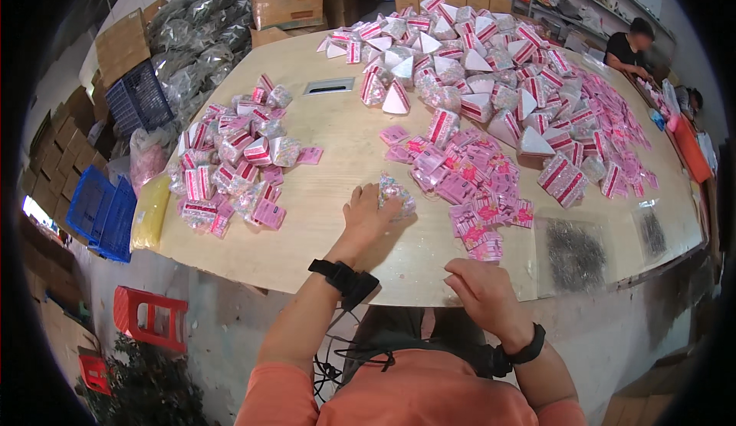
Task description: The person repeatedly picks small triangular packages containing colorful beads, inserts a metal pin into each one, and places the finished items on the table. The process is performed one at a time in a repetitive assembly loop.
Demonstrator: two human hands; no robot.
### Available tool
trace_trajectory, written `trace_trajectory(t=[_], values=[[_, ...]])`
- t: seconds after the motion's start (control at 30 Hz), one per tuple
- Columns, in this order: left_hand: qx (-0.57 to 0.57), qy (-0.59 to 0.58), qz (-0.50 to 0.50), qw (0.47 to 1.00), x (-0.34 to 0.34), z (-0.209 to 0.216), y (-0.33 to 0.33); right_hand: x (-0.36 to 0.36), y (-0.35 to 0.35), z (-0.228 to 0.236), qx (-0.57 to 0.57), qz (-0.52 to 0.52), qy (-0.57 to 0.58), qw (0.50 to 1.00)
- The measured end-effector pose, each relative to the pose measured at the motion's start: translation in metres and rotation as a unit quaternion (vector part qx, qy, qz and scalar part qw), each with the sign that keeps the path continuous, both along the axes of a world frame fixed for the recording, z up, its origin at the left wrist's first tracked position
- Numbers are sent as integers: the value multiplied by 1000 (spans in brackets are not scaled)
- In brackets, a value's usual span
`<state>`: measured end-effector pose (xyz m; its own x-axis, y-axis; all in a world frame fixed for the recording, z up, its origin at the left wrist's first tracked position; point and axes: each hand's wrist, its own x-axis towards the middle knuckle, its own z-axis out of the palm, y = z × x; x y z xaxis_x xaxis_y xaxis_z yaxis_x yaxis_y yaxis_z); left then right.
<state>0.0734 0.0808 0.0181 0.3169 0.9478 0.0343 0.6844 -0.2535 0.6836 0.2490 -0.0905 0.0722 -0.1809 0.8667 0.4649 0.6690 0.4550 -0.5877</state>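
Note:
My left hand (366, 217) has its fingers and thumb around a sequin-covered wedge (396, 196) like a slice of cake, resting on the table (337, 134). Beyond the front edge of the pink printed cards (468, 177), my right hand (487, 292) hovers near the table's edge with its fingers curled together. Whatever may be between those fingertips is too small to make out. Flat clear bags of thin dark pins (573, 256) lie to the right of that hand.
A large heap of cake-slice wedges (475, 65) covers the far right, with more pink cards (613, 123) along its side. On the left lies a smaller pile of wedges with cards (230, 154). Blue crates (103, 211) and a red stool (151, 317) stand left. Another person (629, 50) sits far right.

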Motion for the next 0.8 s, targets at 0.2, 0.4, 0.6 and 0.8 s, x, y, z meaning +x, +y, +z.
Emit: trace_trajectory(t=[0.2,0.4,0.6,0.8], values=[[-6,-166,-72,983,8,-23,-15,2,10,-5,-18,-17,69,997],[-26,-401,-36,915,-4,23,-63,-7,22,32,2,2,63,998],[0,-514,-8,858,-24,50,-96,-38,33,55,102,64,7,993],[30,-548,22,836,-33,52,-105,-62,34,63,125,88,-38,987]])
